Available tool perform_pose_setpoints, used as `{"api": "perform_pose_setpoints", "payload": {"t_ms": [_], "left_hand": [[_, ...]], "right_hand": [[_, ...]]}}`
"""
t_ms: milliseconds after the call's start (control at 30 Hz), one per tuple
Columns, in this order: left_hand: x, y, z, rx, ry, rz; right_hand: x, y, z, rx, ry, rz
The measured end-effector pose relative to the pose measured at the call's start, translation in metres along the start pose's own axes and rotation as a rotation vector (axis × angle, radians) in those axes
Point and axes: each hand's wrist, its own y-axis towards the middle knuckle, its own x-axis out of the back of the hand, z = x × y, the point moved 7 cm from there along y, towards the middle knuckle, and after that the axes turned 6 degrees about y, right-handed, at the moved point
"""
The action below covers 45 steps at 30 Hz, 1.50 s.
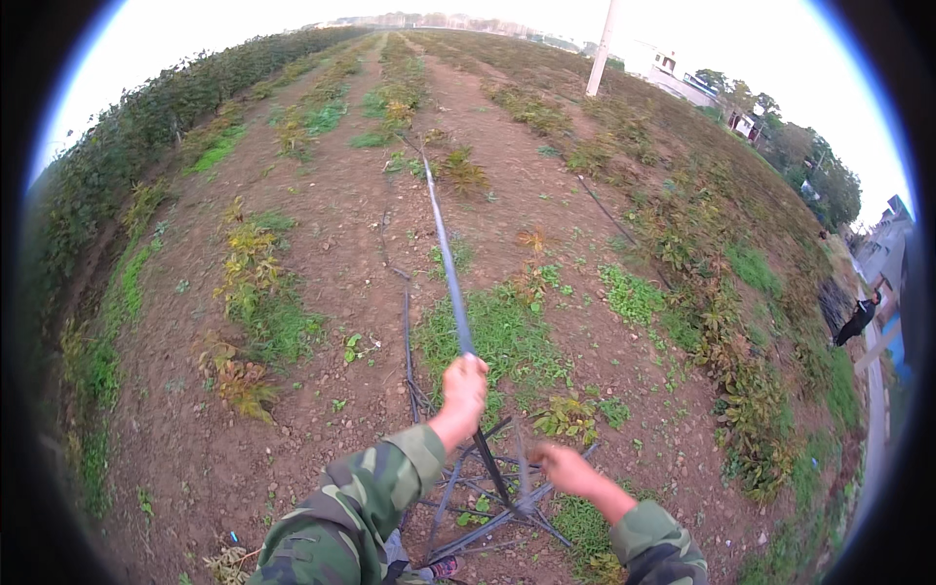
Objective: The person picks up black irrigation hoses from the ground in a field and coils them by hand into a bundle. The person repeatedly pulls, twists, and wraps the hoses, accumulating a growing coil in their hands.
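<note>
My left hand (466, 387) is closed around a dark hose (444, 238), which looks like irrigation tubing. From the fist it stretches away up the field. Below the fist, a black length slants down to a low frame of crossed bars (475, 537) by my feet, which looks like a winding reel. My right hand (567, 468) is blurred and curled beside a thin upright rod (522, 464) over the frame. Whether its fingers hold the rod, I cannot tell. Both arms wear camouflage sleeves.
A second dark hose (406, 329) lies on the soil left of the stretched one, and another hose (607, 212) lies to the right. Grass (497, 336) and rows of yellowing plants (248, 270) cover the ground. A pole (601, 51) stands ahead; a person (859, 319) is far right.
</note>
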Motion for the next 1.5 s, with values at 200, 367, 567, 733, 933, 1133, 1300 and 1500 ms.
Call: {"api": "perform_pose_setpoints", "payload": {"t_ms": [200,367,567,733,933,1133,1300,1500], "left_hand": [[-0.056,-0.142,0.049,-0.468,0.565,0.399],[-0.036,-0.153,0.085,-0.612,0.999,0.587],[0.019,-0.019,0.056,-0.4,0.886,0.506],[0.02,0.05,0.004,0.355,-0.615,0.555],[0.048,0.047,0.001,0.285,-0.358,0.007],[-0.011,-0.039,0.036,0.12,-0.02,0.06],[-0.042,-0.158,0.072,-0.346,0.546,0.295],[-0.038,-0.167,0.103,-0.363,1.002,0.553]], "right_hand": [[0.03,0.087,0.029,-0.196,1.256,0.053],[0.034,0.092,0.056,-0.225,1.214,0.015],[0.015,0.035,0.084,-0.027,0.931,-0.036],[-0.038,-0.034,0.106,0.217,0.077,0.092],[-0.071,-0.056,0.065,0.287,-0.41,0.222],[-0.007,0.006,0.011,0.021,0.193,-0.004],[0.027,0.06,0.034,-0.115,1.237,0.058],[0.008,0.047,0.031,-0.365,1.185,-0.087]]}}
